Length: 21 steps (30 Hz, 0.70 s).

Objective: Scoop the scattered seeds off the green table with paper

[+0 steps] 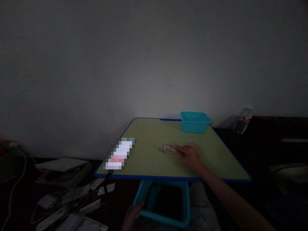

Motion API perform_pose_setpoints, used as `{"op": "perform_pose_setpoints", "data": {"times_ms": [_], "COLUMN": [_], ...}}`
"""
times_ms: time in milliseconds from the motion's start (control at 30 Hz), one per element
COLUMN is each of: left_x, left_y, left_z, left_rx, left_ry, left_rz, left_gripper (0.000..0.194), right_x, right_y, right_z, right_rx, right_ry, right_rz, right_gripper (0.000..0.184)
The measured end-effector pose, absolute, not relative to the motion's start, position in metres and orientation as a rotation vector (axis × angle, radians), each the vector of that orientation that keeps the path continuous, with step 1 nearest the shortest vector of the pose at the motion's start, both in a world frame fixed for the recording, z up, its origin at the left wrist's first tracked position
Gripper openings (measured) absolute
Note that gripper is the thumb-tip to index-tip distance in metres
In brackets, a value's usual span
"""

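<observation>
Surface [146, 130] as landmark: on it, pinching tissue [166, 148] amid crumbs [160, 149], right grip [191, 157]; below it, clasping tub [188, 200], left grip [132, 212]; risking scatter through haste.

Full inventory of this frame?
Table: 1, yellow-green, blue edge, centre.
Upper bin: 1, turquoise, table's far right corner.
Lower bin: 1, turquoise, below table's near edge.
Scraps: count unclear, whitish, on table.
Specks: many, dark, around scraps.
Pixelated patch: 1, white and pink, table's left.
Bottle: 1, clear, red-white label, right.
Blocks and cables: several, white, lower left.
Flat thing: 1, pale, left.
Wall: 1, grey, behind.
Trousers: grey, beside lower bin.
Left hand: 1, bare, lower bin's rim.
Right hand: 1, bare, at scraps.
</observation>
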<state>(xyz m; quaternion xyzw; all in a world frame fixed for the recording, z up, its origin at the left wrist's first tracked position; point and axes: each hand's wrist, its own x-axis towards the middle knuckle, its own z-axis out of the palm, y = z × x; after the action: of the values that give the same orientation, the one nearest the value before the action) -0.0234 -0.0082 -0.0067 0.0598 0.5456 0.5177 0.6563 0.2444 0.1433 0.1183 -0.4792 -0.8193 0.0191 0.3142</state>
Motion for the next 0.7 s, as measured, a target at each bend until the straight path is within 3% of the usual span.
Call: {"op": "perform_pose_setpoints", "data": {"times_ms": [233,467,700], "left_x": [-0.025,-0.025,-0.028], "left_y": [-0.003,-0.005,-0.002], "left_z": [-0.019,-0.017,-0.014], "left_rx": [0.088,0.078,0.149], "left_ry": [1.276,1.261,1.315], "left_rz": [1.202,1.181,1.192], "left_gripper": [0.053,0.062,0.049], "right_x": [0.245,0.235,0.233], "right_y": [0.148,0.150,0.147], "right_z": [0.121,0.128,0.130], "right_rx": [-1.317,-1.302,-1.302], "right_ry": [-2.144,-2.193,-2.202], "right_rz": [0.026,0.032,0.073], "right_gripper": [0.028,0.030,0.031]}}
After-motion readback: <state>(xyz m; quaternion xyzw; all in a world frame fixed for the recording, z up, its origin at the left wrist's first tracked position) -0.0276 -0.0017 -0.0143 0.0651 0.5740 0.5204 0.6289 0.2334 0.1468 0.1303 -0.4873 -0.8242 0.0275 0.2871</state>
